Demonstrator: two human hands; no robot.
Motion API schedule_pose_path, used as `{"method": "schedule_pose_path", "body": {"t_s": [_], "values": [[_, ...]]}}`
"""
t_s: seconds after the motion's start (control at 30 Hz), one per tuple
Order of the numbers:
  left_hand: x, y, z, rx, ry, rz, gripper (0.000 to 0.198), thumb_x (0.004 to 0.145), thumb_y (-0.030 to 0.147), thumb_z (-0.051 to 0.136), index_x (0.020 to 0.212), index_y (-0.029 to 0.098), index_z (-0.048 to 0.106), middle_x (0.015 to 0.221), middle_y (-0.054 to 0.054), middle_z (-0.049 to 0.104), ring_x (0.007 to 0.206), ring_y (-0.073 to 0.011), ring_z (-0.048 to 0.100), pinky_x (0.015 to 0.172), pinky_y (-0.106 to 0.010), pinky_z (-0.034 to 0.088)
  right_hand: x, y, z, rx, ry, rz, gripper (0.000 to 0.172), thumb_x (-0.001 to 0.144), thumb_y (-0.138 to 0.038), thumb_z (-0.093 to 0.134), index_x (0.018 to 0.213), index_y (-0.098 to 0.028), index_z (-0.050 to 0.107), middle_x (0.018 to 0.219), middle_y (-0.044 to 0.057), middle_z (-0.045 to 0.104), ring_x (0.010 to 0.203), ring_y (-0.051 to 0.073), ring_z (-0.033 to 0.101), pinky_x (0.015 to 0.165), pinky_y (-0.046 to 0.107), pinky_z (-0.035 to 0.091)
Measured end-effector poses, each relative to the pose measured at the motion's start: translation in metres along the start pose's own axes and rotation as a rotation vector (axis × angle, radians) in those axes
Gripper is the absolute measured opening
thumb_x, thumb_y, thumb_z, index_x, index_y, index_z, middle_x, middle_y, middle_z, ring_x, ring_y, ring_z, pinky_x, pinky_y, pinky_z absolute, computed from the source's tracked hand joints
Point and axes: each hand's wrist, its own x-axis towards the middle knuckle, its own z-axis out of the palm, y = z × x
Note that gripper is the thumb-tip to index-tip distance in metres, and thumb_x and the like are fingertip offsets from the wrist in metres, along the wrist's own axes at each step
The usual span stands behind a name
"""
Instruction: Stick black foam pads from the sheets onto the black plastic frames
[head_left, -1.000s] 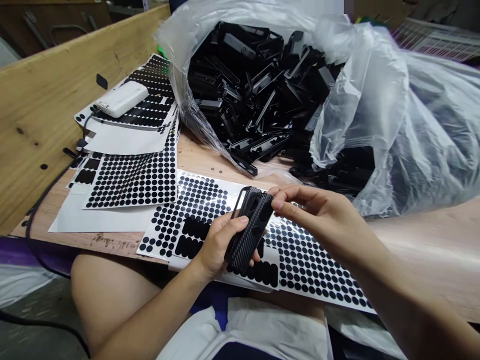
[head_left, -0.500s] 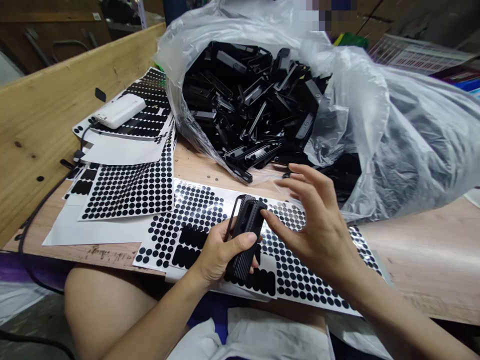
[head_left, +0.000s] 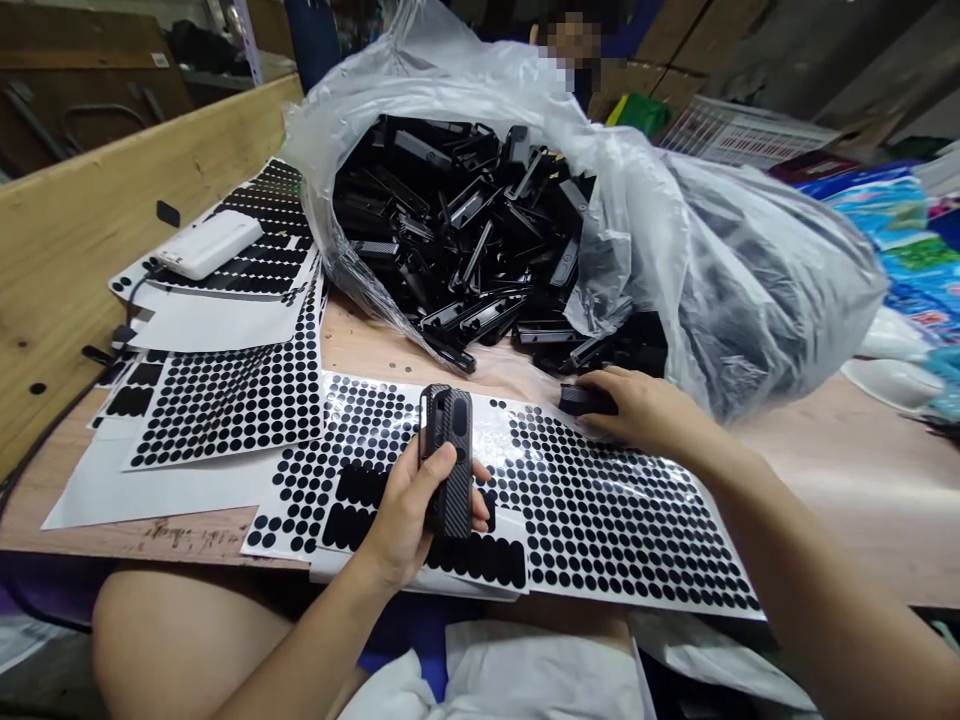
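Note:
My left hand (head_left: 409, 510) is wrapped round a black carbon-pattern case (head_left: 448, 455), held upright over a sheet of round black stickers (head_left: 600, 500) near the table's front edge. My right hand (head_left: 641, 410) has reached out to a small black plastic part (head_left: 585, 400) at the mouth of the clear plastic bag (head_left: 735, 270); its fingers are closed on it. The bag is full of several black plastic parts (head_left: 465, 230).
More sticker sheets (head_left: 225, 390) lie to the left, with a white power bank (head_left: 206, 243) and its cable on top. A wooden board (head_left: 82, 220) walls the left side. Coloured packages (head_left: 900, 230) lie far right. A person sits behind the bag.
My right hand left the case and moved right and away, onto a black part by the bag. My left hand keeps the case and has turned it more upright.

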Motion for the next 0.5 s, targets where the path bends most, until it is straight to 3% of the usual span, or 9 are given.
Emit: {"method": "schedule_pose_path", "body": {"t_s": [0.1, 0.17, 0.23, 0.3, 0.43, 0.5], "values": [[0.0, 0.0, 0.0, -0.002, 0.006, 0.004, 0.041, 0.09, 0.051, 0.071, 0.108, 0.018, 0.055, 0.092, -0.003, 0.07, 0.061, -0.0124, 0.067, 0.054, -0.025, 0.059, -0.016, -0.026, -0.016, 0.262, 0.236, -0.035, 0.047, 0.079, -0.043, 0.08, 0.121, -0.023, 0.07, 0.111, 0.011, 0.075, 0.098, 0.035, 0.071, 0.083, 0.05, 0.059], [0.0, 0.0, 0.0, -0.004, 0.02, 0.005, 0.045, 0.088, 0.055, 0.072, 0.107, 0.018, 0.055, 0.092, -0.002, 0.069, 0.061, -0.013, 0.068, 0.054, -0.026, 0.059, -0.028, -0.054, -0.025, 0.385, 0.363, -0.268, 0.043, 0.086, -0.039, 0.077, 0.126, -0.027, 0.067, 0.118, 0.01, 0.074, 0.107, 0.033, 0.07, 0.097, 0.053, 0.056], [0.0, -0.002, 0.001, -0.015, 0.04, 0.007, 0.055, 0.084, 0.065, 0.072, 0.108, 0.018, 0.056, 0.093, -0.003, 0.07, 0.063, -0.0153, 0.069, 0.055, -0.028, 0.06, -0.039, -0.085, -0.03, 0.331, 0.284, -0.647, 0.039, 0.092, -0.024, 0.071, 0.13, -0.031, 0.067, 0.128, 0.009, 0.071, 0.122, 0.031, 0.064, 0.111, 0.058, 0.046], [0.001, -0.003, 0.003, -0.033, 0.072, 0.039, 0.066, 0.077, 0.072, 0.073, 0.112, 0.018, 0.059, 0.095, -0.005, 0.071, 0.073, -0.0201, 0.073, 0.061, -0.03, 0.061, -0.05, -0.112, -0.029, 0.219, 0.183, -0.89, 0.045, 0.093, -0.012, 0.064, 0.133, -0.032, 0.066, 0.14, 0.008, 0.067, 0.135, 0.031, 0.056, 0.119, 0.06, 0.038], [0.0, -0.005, 0.003, -0.055, 0.099, 0.097, 0.063, 0.077, 0.07, 0.075, 0.11, 0.017, 0.067, 0.101, -0.008, 0.072, 0.104, -0.0307, 0.072, 0.078, -0.032, 0.06, -0.065, -0.141, -0.023, 0.133, -0.031, -1.003, 0.058, 0.093, -0.002, 0.05, 0.143, -0.029, 0.061, 0.162, 0.009, 0.047, 0.155, 0.029, 0.032, 0.121, 0.054, 0.038], [0.0, -0.005, 0.002, -0.067, 0.106, 0.088, 0.06, 0.077, 0.066, 0.078, 0.113, 0.019, 0.066, 0.101, -0.006, 0.072, 0.1, -0.0288, 0.073, 0.076, -0.031, 0.06, -0.069, -0.141, -0.02, 0.222, -0.118, -0.96, 0.068, 0.092, 0.001, 0.043, 0.152, -0.029, 0.051, 0.169, 0.009, 0.033, 0.157, 0.026, 0.028, 0.12, 0.048, 0.041]]}}
